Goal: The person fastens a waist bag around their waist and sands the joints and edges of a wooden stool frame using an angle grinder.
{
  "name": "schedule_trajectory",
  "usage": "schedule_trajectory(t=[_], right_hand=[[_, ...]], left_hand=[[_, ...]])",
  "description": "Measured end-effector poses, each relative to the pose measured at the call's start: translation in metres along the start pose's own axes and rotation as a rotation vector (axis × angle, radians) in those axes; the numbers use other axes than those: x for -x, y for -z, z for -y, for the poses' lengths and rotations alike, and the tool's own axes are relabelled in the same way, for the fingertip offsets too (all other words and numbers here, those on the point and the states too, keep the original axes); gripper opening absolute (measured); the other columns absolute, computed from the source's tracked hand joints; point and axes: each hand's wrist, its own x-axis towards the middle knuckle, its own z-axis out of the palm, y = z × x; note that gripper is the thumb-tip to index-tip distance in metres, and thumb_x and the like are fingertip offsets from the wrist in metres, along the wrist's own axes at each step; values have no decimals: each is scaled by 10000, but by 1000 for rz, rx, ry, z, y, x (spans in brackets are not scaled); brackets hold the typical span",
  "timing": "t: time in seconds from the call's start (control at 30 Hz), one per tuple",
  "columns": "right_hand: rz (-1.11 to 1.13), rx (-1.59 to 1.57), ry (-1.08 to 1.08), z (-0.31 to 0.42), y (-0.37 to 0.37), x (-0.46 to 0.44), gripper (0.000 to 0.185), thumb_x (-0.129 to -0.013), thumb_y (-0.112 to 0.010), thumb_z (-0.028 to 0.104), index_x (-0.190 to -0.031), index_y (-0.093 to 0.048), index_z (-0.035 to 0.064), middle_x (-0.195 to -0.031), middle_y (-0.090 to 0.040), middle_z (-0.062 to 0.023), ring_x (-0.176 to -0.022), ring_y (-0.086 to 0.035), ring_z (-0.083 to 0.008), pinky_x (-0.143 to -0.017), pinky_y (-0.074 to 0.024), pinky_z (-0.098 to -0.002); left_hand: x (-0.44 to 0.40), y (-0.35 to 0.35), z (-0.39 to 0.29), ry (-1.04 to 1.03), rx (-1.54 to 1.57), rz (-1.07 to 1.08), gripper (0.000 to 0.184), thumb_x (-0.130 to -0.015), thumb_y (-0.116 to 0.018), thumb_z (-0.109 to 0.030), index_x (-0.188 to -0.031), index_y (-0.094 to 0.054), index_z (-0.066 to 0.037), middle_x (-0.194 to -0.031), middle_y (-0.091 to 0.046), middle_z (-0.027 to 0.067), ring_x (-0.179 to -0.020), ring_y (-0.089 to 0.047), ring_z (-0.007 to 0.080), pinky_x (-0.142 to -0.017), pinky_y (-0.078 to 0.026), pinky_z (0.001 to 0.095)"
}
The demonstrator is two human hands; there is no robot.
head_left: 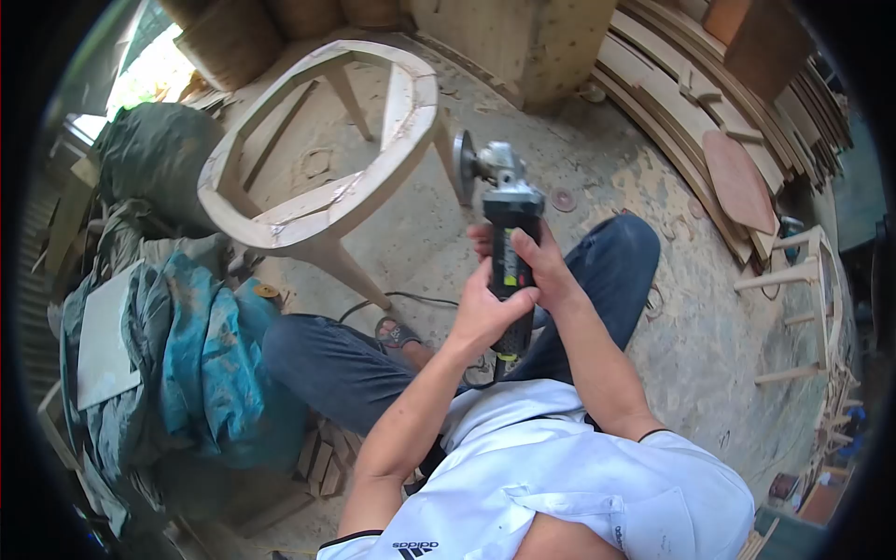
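My left hand (489,306) is wrapped around the rear body of an angle grinder (513,217), thumb lying across it. My right hand (549,265) grips the same tool further forward, near its dark collar. The grinder points away from me, its metal head and round disc (463,166) at the far end. Beside the disc stands a pale round wooden frame on legs (245,227), with crosspieces inside its ring. The disc overlaps one frame leg in view; I cannot tell whether they touch. A dark power cord (420,297) runs along the floor.
Blue and green sheeting (219,359) is heaped at the left, with a flat pale board (105,336) on it. Curved wooden pieces (653,131) are stacked at the upper right. A small wooden frame (805,273) stands at the right. Wood offcuts (327,462) lie below left.
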Motion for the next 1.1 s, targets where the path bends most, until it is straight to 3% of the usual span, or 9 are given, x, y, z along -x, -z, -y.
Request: schedule_trajectory(t=[0.13,0.43,0.57,0.67,0.73,0.8,0.87,0.97,1.1], right_hand=[[37,-297,-141,-4,12,6,652,-900,-772,441,-1326,-550,0,-1181,-700,-193,-1075,-701,-301,-947,-588,-451],[18,-323,28,11,8,-19,515,-881,-819,291,-1241,-594,0,-974,-695,-118,-1005,-711,-258,-913,-616,-436],[31,-178,73,20,46,-50,521,-918,-755,383,-1174,-608,-46,-991,-686,-163,-914,-729,-249,-840,-623,-366],[23,-180,57,29,61,-54,598,-908,-751,410,-1225,-593,-72,-986,-694,-181,-847,-729,-250,-825,-620,-353],[45,-259,77,21,67,-52,615,-912,-744,408,-1244,-583,-84,-1019,-692,-187,-876,-726,-249,-826,-619,-357],[52,-284,92,14,69,-44,623,-911,-742,405,-1251,-578,-90,-1049,-688,-190,-906,-722,-247,-827,-618,-359],[59,-252,110,12,70,-37,622,-906,-744,403,-1247,-579,-91,-1075,-683,-191,-937,-717,-245,-829,-617,-361],[125,-186,96,11,81,-33,614,-902,-745,396,-1240,-582,-89,-1108,-676,-190,-976,-709,-242,-835,-616,-359],[17,-164,127,20,76,-22,606,-898,-746,401,-1226,-591,-84,-1087,-680,-190,-927,-713,-245,-812,-615,-351]], left_hand=[[13,2,0,-34,-211,13,539,-790,-812,-330,-1159,-613,9,-1023,-663,66,-950,-628,158,-880,-506,311],[17,0,8,25,-221,-112,526,-920,-742,-384,-1262,-596,-12,-1055,-667,67,-979,-613,144,-877,-492,307],[-9,37,41,92,115,-167,503,-1050,-528,-504,-1298,-603,-73,-1067,-685,42,-973,-643,171,-849,-504,316],[-54,89,27,44,648,-481,614,-994,-598,-546,-1427,-497,-122,-1367,-564,120,-1295,-531,292,-1079,-445,465],[-80,112,14,-158,969,-569,707,-924,-720,-498,-1457,-447,-123,-1459,-473,110,-1416,-395,303,-1169,-357,552],[-103,121,-5,-364,994,-611,753,-858,-810,-458,-1415,-449,-102,-1444,-488,79,-1379,-425,291,-1198,-302,574],[-125,130,-17,-492,1101,-662,727,-832,-829,-418,-1362,-482,-61,-1351,-522,106,-1313,-483,322,-1163,-383,543],[-131,138,-11,-432,1001,-768,537,-857,-704,-226,-1318,-502,-37,-1290,-555,135,-1251,-537,318,-1084,-481,527],[-78,140,-13,-363,867,-790,509,-844,-700,-241,-1287,-543,-44,-1295,-575,148,-1259,-543,324,-1088,-475,528]])
